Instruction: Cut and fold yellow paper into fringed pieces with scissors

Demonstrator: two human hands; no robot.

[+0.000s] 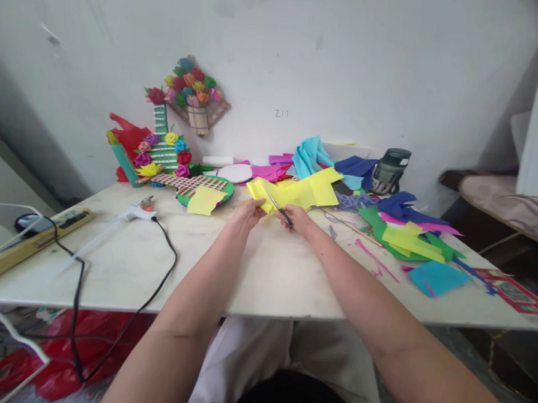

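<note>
Over the middle of the white table, my left hand point(251, 214) pinches the near left end of a long sheet of yellow crepe paper point(302, 194). My right hand point(296, 218) grips a pair of scissors point(286, 217) by the dark handles. Their blades point up and left across the yellow paper, close to my left fingers. Whether the blades are parted I cannot tell. The paper stretches right toward a heap of coloured paper. To the left, a cut yellow piece point(204, 200) lies on a green guitar-shaped craft point(227, 188) with striped sticks.
A glue gun point(138, 211) with a black cord and a power strip point(36, 241) are on the left. A dark green bottle point(390, 170) stands at the back right. Green paper point(373, 225), a blue paper square point(437, 278) and a thin stick point(355, 228) lie on the right.
</note>
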